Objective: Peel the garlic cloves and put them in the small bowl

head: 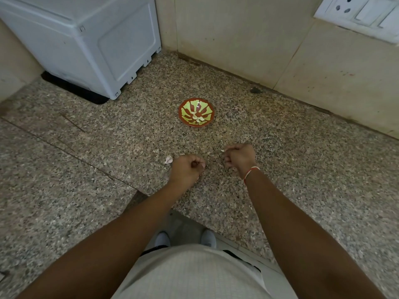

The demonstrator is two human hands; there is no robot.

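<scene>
Several peeled garlic cloves (197, 119) lie in the small red and green bowl (190, 124) on the speckled granite worktop (108, 147). Nearer the person, the right hand (238, 157) pinches a pale sliver of garlic (222, 150) at its fingertips. The left hand (186, 170) is curled into a fist; whether it holds anything I cannot tell. A garlic piece (168, 159) lies just beside it.

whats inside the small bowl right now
A few pale peeled garlic cloves lie in a small pile at the bottom of the small bowl. They overlap, so an exact count, and anything beneath them, cannot be made out.
</scene>
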